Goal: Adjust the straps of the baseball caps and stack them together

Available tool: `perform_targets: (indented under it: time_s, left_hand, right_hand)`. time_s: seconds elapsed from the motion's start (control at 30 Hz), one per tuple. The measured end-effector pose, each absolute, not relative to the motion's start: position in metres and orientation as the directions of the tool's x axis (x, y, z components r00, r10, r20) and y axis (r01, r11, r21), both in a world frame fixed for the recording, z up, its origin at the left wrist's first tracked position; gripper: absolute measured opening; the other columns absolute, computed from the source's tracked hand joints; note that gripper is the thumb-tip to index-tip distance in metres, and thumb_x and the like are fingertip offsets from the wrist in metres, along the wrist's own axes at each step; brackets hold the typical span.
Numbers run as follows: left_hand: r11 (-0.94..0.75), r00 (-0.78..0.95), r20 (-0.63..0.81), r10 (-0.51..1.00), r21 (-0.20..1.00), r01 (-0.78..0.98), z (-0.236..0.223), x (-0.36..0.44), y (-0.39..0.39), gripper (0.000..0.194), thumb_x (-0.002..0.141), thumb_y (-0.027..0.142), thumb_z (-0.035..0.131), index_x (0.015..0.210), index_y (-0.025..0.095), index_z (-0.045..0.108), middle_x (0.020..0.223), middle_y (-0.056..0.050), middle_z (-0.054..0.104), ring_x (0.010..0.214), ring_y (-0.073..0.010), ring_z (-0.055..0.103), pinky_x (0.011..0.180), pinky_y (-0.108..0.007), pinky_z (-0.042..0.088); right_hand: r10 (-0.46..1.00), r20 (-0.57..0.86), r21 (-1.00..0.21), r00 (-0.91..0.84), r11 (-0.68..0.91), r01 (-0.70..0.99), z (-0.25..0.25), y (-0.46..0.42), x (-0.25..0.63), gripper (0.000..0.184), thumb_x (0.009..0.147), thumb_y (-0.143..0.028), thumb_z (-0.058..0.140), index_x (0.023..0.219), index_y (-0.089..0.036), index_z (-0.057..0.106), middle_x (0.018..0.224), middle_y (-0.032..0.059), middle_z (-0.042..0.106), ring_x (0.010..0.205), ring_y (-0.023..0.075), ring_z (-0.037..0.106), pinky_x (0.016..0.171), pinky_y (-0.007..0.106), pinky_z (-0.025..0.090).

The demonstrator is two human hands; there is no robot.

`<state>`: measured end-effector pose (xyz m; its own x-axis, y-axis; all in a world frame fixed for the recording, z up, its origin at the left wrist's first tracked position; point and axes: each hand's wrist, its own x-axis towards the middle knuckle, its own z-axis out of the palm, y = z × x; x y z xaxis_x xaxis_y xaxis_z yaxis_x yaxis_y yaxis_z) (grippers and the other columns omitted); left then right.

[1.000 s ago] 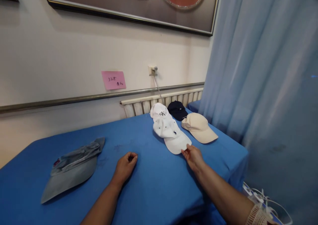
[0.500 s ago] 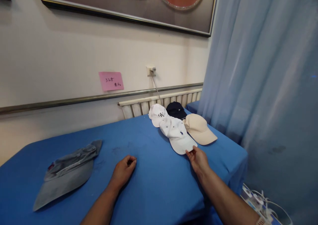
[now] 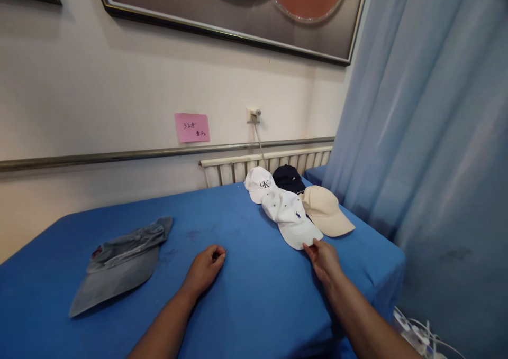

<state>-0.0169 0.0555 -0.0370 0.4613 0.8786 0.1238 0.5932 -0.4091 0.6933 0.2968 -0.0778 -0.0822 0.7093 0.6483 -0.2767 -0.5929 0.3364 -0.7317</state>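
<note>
Beside a beige fabric cap [image 3: 325, 211], right fingers [image 3: 311, 251] pinch a navy-logoed white cloth cap [image 3: 291, 219]; tugging could drag both; left fingers [image 3: 218, 262] curl together.

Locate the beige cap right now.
In the head view, the beige cap lies right of centre on the blue cloth, immediately right of the white cap that the right hand pinches, nearer than the navy cap.

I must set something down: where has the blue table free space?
Free: between the left hand and right hand; also farther back, between the gray cap and white caps. Crowded: far right, around the navy cap and beige cap.
</note>
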Motion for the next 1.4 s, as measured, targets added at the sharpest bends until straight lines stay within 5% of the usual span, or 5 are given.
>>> perform_targets:
  time_s: [0.3,0.53,0.73,1.07,1.4]
  left_hand:
    - [-0.43,0.456,0.167,0.874,0.703,0.567,-0.042,-0.017,0.052,0.022,0.077,0.04,0.051,0.079,0.021,0.063,0.078,-0.003,0.068,0.075,-0.0208,0.063,0.071,-0.031,0.048]
    - [-0.416,0.352,0.245,0.904,0.697,0.584,-0.042,-0.019,0.047,0.021,0.076,0.034,0.053,0.084,0.02,0.066,0.079,-0.003,0.07,0.072,-0.0197,0.065,0.072,-0.032,0.052]
    - [-0.356,0.069,0.432,0.899,0.631,0.689,-0.026,-0.061,0.073,0.026,0.078,0.03,0.05,0.097,0.018,0.063,0.118,-0.015,0.063,0.118,-0.0306,0.054,0.108,-0.047,0.036]
    - [0.076,-0.224,0.504,0.834,0.296,0.952,-0.01,-0.116,0.09,0.047,0.083,0.034,0.049,0.12,0.007,0.056,0.138,-0.026,0.049,0.129,-0.0432,0.042,0.1,-0.06,0.037]
    - [0.183,-0.171,0.338,0.925,-0.004,0.983,-0.005,-0.117,0.098,0.034,0.083,0.037,0.051,0.103,0.013,0.063,0.104,-0.016,0.067,0.107,-0.0382,0.057,0.086,-0.051,0.042]
  right_hand:
    - [0.715,-0.26,-0.765,0.649,0.257,-0.59,-0.077,-0.09,0.287,0.016,0.064,-0.019,0.073,0.073,-0.018,0.06,0.077,0.0008,0.068,0.078,0.0163,0.064,0.079,0.034,0.058]
    - [0.618,-0.276,-0.869,0.736,0.166,-0.466,-0.087,-0.129,0.25,0.04,0.063,-0.03,0.077,0.1,-0.022,0.064,0.113,0.0031,0.066,0.1,0.0194,0.062,0.076,0.027,0.053]
    - [0.788,-0.217,-0.928,0.576,0.016,-0.372,-0.07,-0.125,0.21,0.037,0.061,-0.019,0.075,0.097,-0.021,0.068,0.099,0.0041,0.07,0.099,0.0205,0.062,0.076,0.026,0.049]
    - [0.996,-0.087,-0.996,0.013,-0.086,-0.038,-0.057,0.007,0.14,0.007,0.072,-0.014,0.059,0.078,-0.018,0.06,0.063,-0.0045,0.06,0.05,0.0091,0.055,0.048,0.02,0.036]
    - [0.994,-0.033,-0.999,-0.108,-0.037,-0.036,-0.076,0.01,0.158,0.011,0.078,-0.014,0.054,0.088,-0.018,0.057,0.076,-0.0031,0.063,0.057,0.0087,0.058,0.054,0.02,0.043]
